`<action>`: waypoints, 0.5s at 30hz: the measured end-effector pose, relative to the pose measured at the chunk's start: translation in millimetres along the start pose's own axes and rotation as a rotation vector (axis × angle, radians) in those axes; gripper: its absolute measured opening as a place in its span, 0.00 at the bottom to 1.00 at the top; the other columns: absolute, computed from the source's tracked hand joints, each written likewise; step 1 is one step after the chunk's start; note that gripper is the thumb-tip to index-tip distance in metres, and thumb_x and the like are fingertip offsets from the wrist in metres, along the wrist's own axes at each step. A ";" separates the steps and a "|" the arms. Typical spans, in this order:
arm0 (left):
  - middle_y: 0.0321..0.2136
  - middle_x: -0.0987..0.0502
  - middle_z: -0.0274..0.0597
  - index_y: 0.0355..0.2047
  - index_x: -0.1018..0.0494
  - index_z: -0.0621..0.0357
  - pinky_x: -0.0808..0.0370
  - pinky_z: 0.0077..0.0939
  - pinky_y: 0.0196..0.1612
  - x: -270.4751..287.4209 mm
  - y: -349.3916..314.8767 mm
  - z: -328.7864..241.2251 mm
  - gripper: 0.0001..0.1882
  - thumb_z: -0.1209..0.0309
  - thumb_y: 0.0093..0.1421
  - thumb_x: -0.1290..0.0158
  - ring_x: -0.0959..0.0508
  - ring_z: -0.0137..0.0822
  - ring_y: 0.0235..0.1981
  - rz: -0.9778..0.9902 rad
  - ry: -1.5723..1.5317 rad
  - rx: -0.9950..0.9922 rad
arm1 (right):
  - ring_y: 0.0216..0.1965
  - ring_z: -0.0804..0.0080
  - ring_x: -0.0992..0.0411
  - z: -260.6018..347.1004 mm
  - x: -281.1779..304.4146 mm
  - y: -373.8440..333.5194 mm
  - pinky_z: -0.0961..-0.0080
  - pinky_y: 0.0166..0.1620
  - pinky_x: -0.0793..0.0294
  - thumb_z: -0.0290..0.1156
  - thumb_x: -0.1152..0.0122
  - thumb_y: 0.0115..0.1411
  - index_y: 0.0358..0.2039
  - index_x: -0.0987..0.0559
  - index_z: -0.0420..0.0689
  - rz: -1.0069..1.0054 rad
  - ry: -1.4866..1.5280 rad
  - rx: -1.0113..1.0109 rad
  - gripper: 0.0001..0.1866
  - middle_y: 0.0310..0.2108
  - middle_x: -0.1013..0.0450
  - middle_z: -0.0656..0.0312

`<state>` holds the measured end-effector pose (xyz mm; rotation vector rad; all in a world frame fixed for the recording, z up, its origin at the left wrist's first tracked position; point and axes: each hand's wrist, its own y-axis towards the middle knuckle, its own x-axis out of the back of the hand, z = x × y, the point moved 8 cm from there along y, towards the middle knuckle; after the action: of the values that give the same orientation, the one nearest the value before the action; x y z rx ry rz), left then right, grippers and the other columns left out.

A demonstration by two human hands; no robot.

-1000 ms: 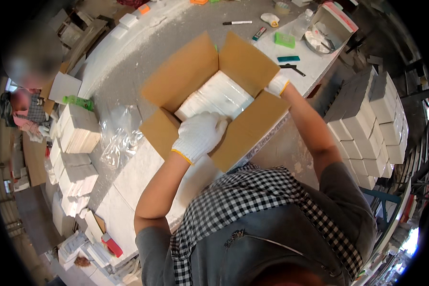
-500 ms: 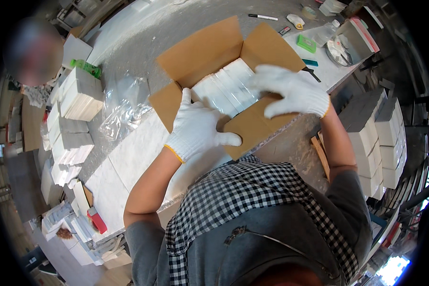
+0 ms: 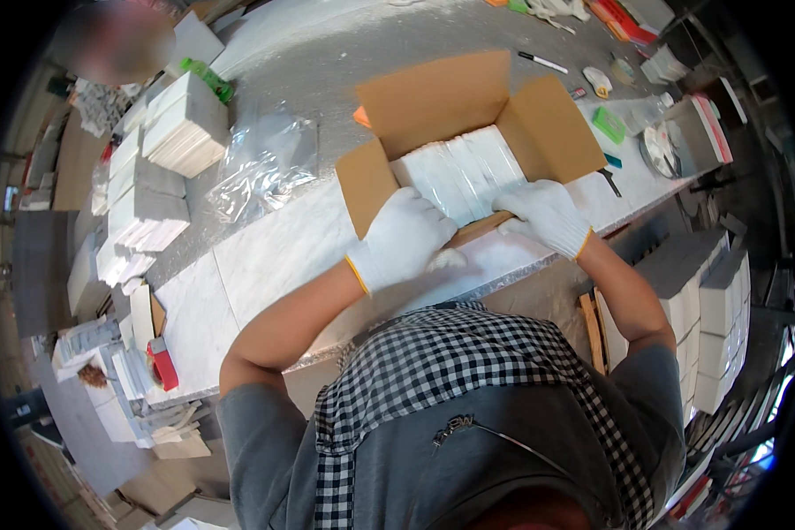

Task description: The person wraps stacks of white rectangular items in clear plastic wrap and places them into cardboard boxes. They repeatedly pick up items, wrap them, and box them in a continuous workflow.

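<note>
Curled in from its earlier spread, your right hand (image 3: 546,217) grips the near flap (image 3: 481,230) of the open cardboard box (image 3: 440,106), your left hand (image 3: 406,237) closed on the flap's other end, wrapped white blocks (image 3: 461,173) inside, box on the worktop (image 3: 274,254).

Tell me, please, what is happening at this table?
A person in white gloves has both hands, left and right, at the near edge of an open box. White blocks stand in a row inside it, and its top is not closed. Clear plastic lies on the table, left of the box.
</note>
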<state>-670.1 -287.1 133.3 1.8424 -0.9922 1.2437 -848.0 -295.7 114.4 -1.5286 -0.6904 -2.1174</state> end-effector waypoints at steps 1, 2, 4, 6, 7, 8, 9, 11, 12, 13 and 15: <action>0.31 0.20 0.38 0.36 0.21 0.57 0.30 0.37 0.52 12.3 1.5 3.9 0.15 0.60 0.53 0.39 0.21 0.41 0.38 0.087 -0.132 -0.012 | 0.32 0.56 0.23 1.3 2.1 0.1 0.60 0.38 0.26 0.40 0.27 0.50 0.38 0.19 0.51 -0.018 0.002 0.001 0.16 0.26 0.24 0.58; 0.34 0.19 0.39 0.39 0.20 0.58 0.30 0.38 0.53 20.9 1.1 9.5 0.20 0.57 0.52 0.37 0.21 0.42 0.41 0.171 -0.266 -0.023 | 0.32 0.57 0.23 3.6 4.3 0.3 0.60 0.38 0.26 0.39 0.27 0.50 0.38 0.19 0.51 -0.035 0.005 0.003 0.15 0.26 0.24 0.59; 0.41 0.20 0.42 0.47 0.21 0.58 0.33 0.39 0.58 43.8 -3.9 33.2 0.30 0.54 0.47 0.33 0.24 0.44 0.47 0.112 -0.141 -0.046 | 0.33 0.57 0.23 6.6 7.9 3.4 0.60 0.38 0.26 0.39 0.27 0.50 0.38 0.19 0.51 -0.033 0.011 0.007 0.15 0.27 0.23 0.59; 0.50 0.22 0.42 0.57 0.23 0.56 0.40 0.38 0.64 52.9 -5.9 56.3 0.43 0.56 0.38 0.28 0.30 0.45 0.56 0.261 -0.153 0.011 | 0.33 0.57 0.22 9.1 10.0 6.2 0.60 0.38 0.25 0.39 0.27 0.50 0.37 0.18 0.51 0.008 0.017 -0.003 0.15 0.27 0.23 0.60; 0.50 0.22 0.40 0.57 0.23 0.56 0.40 0.38 0.65 53.7 -8.8 58.1 0.43 0.57 0.37 0.28 0.30 0.45 0.56 0.250 -0.106 -0.016 | 0.33 0.57 0.22 9.0 9.8 8.3 0.60 0.38 0.25 0.39 0.27 0.51 0.37 0.18 0.51 0.034 0.019 -0.003 0.14 0.28 0.22 0.60; 0.49 0.22 0.38 0.56 0.22 0.55 0.41 0.37 0.65 50.7 -12.8 59.4 0.42 0.58 0.37 0.28 0.31 0.45 0.56 0.242 -0.059 -0.043 | 0.33 0.57 0.22 8.8 9.1 10.8 0.61 0.38 0.25 0.39 0.27 0.51 0.37 0.18 0.52 0.061 0.020 -0.003 0.14 0.28 0.22 0.60; 0.49 0.22 0.36 0.56 0.22 0.55 0.41 0.37 0.66 50.9 -9.3 53.7 0.42 0.59 0.36 0.28 0.31 0.45 0.56 0.232 -0.020 -0.087 | 0.33 0.57 0.22 6.1 8.9 9.6 0.61 0.38 0.25 0.39 0.27 0.51 0.37 0.18 0.52 0.093 0.013 -0.020 0.14 0.28 0.22 0.60; 0.43 0.21 0.34 0.49 0.20 0.52 0.38 0.36 0.63 46.4 -5.4 57.8 0.34 0.60 0.37 0.29 0.29 0.43 0.52 0.373 0.028 -0.012 | 0.32 0.57 0.22 7.3 12.1 14.6 0.60 0.37 0.24 0.38 0.29 0.51 0.37 0.18 0.52 0.089 0.018 0.021 0.12 0.28 0.22 0.60; 0.41 0.21 0.34 0.46 0.19 0.51 0.37 0.36 0.62 42.5 -3.9 56.3 0.31 0.59 0.38 0.29 0.29 0.42 0.51 0.403 0.098 0.000 | 0.32 0.57 0.22 6.4 14.1 15.5 0.59 0.36 0.24 0.37 0.30 0.51 0.36 0.18 0.52 0.086 0.021 0.035 0.12 0.27 0.22 0.60; 0.39 0.21 0.34 0.44 0.19 0.50 0.36 0.37 0.61 39.0 -3.8 55.3 0.29 0.58 0.38 0.29 0.28 0.42 0.50 0.433 0.169 0.009 | 0.32 0.58 0.22 2.5 13.3 15.2 0.60 0.37 0.24 0.36 0.31 0.50 0.36 0.18 0.52 0.123 -0.028 0.043 0.12 0.28 0.22 0.60; 0.37 0.22 0.33 0.40 0.18 0.49 0.33 0.37 0.57 27.2 -7.5 49.2 0.25 0.54 0.42 0.31 0.26 0.41 0.47 0.174 0.053 -0.082 | 0.34 0.58 0.22 -11.6 11.7 15.6 0.60 0.38 0.24 0.34 0.31 0.48 0.36 0.18 0.52 0.194 -0.119 0.065 0.12 0.29 0.22 0.60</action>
<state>-636.3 -331.6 143.3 1.6807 -1.1775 1.3261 -850.5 -315.7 124.7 -1.6264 -0.6178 -1.8567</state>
